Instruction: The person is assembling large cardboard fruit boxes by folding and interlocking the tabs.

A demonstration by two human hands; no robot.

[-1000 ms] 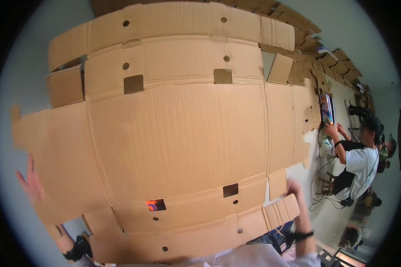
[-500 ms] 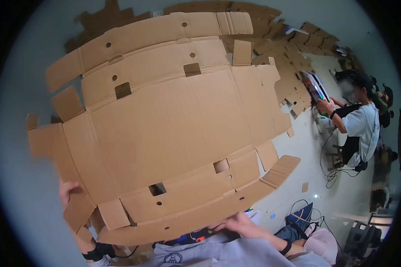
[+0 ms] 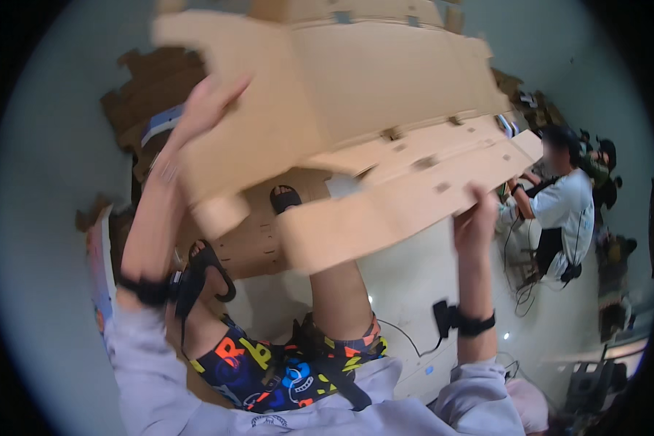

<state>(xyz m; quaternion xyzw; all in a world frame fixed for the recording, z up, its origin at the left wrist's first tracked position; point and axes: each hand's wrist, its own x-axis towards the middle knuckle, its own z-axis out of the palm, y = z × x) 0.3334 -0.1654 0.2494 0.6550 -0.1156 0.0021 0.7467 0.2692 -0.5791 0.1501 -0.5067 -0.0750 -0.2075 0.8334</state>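
Observation:
A large unfolded cardboard box blank (image 3: 392,80) is raised in front of me, tilted, its near flap strip hanging lower. My left hand (image 3: 209,109) grips its left panel, thumb lying over the face and the other fingers hidden behind. At the right end of the near flap, my right hand (image 3: 478,218) is closed on the lower edge, blurred by motion. Slots and small holes run along the creases. Part of the blank goes out of view at the top.
Flat cardboard (image 3: 251,240) lies on the floor by my sandaled feet. More cardboard pieces (image 3: 149,83) are stacked at the far left, near a printed box (image 3: 98,265). On the right sits another person (image 3: 563,207), with cables (image 3: 527,298) on the floor close by.
The blank has moved up and away from me and tilted. Both hands have risen with it, the right one farther to the right. My legs and the floor now show below.

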